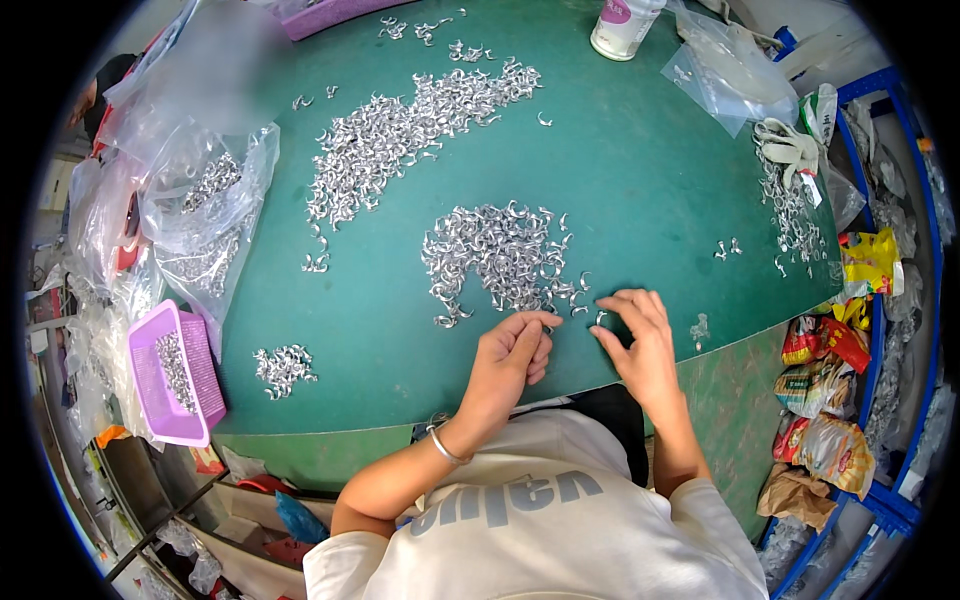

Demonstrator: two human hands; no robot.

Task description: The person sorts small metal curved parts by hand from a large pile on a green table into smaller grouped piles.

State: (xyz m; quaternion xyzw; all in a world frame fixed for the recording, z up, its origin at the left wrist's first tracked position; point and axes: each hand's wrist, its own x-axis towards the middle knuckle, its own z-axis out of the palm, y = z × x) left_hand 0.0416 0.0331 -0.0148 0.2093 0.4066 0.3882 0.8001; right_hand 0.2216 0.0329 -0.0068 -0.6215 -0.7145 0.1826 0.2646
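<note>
A pile of small, curved silver metal pieces (490, 250) lies in front of me on the green table. At the pile's near edge is my left hand (513, 355), its fingers curled and the thumb pressed to the index finger. What it may hold is hidden. Just right of it, my right hand (640, 340) has one small curved metal piece (600, 318) between thumb and index fingertips. A few loose pieces lie between the pile and the right hand.
Farther back spreads a larger heap of metal pieces (390, 140). A small cluster (284, 370) and a purple basket (205, 400) are at left, beside plastic bags (255, 200). A white bottle (622, 30) stands at the back; gloves (788, 147) and a blue rack (935, 330) are right.
</note>
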